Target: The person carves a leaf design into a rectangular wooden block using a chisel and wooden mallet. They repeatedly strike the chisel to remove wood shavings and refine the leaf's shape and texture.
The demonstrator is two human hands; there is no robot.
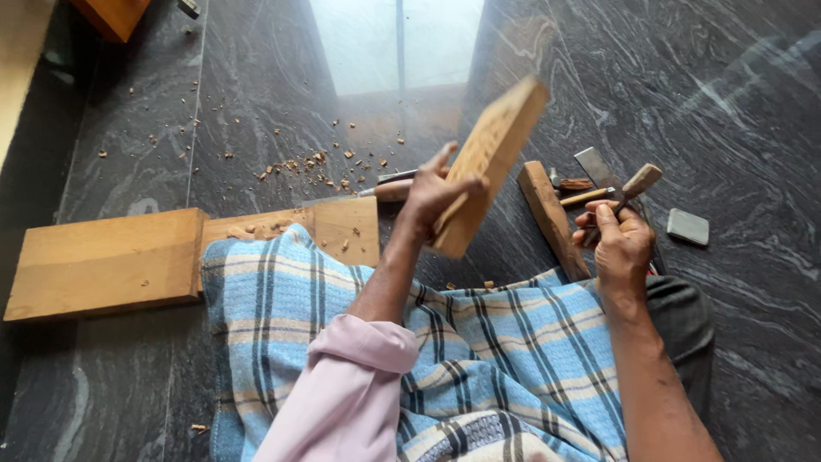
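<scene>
My left hand (432,195) grips a flat rectangular wooden board (489,162) and holds it tilted up above the floor, its carved face turned away to the right. My right hand (617,242) is closed on a small chisel with a wooden handle (637,183), the handle pointing up and away. Just left of that hand a wooden mallet-like stick (551,218) lies on the dark floor. I sit on the floor with a blue checked cloth (479,351) over my legs.
A long wooden plank (107,261) lies on the left, joined to a smaller block (342,229). Wood chips (316,162) are scattered behind it. More chisels (590,171) and a small grey sharpening stone (688,227) lie at the right.
</scene>
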